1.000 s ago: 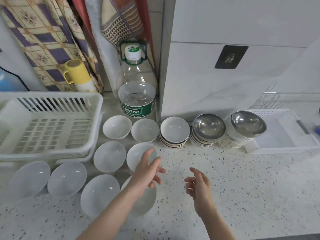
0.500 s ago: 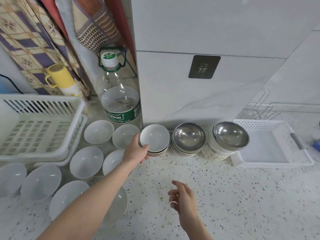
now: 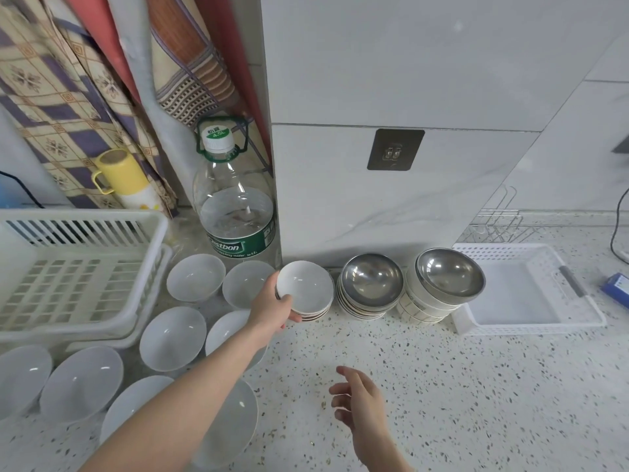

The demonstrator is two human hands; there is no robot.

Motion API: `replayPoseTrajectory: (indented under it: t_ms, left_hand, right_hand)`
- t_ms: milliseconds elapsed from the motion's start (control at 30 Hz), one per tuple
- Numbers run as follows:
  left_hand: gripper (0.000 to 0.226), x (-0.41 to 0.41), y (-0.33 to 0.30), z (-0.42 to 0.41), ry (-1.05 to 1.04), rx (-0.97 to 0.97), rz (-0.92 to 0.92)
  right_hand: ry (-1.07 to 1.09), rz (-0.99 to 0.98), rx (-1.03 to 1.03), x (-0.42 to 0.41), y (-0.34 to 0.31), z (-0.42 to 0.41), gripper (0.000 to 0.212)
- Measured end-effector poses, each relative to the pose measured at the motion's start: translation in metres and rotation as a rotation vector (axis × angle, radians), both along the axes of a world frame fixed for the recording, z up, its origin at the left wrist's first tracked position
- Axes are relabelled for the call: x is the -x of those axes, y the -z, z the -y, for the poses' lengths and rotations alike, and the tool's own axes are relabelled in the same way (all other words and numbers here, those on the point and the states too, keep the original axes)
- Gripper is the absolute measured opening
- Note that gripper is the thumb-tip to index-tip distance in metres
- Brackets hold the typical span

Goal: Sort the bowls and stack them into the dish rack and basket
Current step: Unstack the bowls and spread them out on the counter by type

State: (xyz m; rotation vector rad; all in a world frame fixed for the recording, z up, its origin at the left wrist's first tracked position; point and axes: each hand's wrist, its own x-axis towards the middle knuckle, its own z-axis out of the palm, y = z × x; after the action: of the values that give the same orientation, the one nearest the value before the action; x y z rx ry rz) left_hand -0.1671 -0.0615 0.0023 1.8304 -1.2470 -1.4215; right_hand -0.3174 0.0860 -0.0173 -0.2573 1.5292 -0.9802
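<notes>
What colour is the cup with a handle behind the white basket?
Yellow cup, clearest in the head view.

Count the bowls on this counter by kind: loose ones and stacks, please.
Loose white bowls: 8
White-topped stack: 1
Steel-topped stacks: 2
Total: 11 (how many bowls each stack holds cannot be told)

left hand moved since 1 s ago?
Yes. The left hand went from over the loose white bowls toward the back wall, and now grips the striped bowl stack beside the water bottle.
</notes>
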Motion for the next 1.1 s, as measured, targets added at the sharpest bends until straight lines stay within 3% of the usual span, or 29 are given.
replayPoseTrajectory:
  t_ms: [167,500,867,1100]
  left_hand:
    - [0.061,-0.002,-0.009,-0.001,0.0,-0.009,-0.057]
    - [0.057,-0.034,-0.029,-0.028,-0.206,-0.023,-0.394]
    - [0.054,-0.08,-0.02,-0.061,-0.409,-0.025,-0.459]
    - [0.049,-0.089,-0.019,-0.076,-0.438,-0.027,-0.48]
  right_hand:
    - [-0.008,-0.032,0.036,-0.002,-0.008,0.01,0.016]
    - [-0.149,-0.293,0.133,-0.011,-0.02,0.064,0.019]
    - [-0.243,-0.612,0.06,-0.039,-0.016,0.12,0.029]
    - [-0.214,-0.674,0.082,-0.044,-0.014,0.12,0.039]
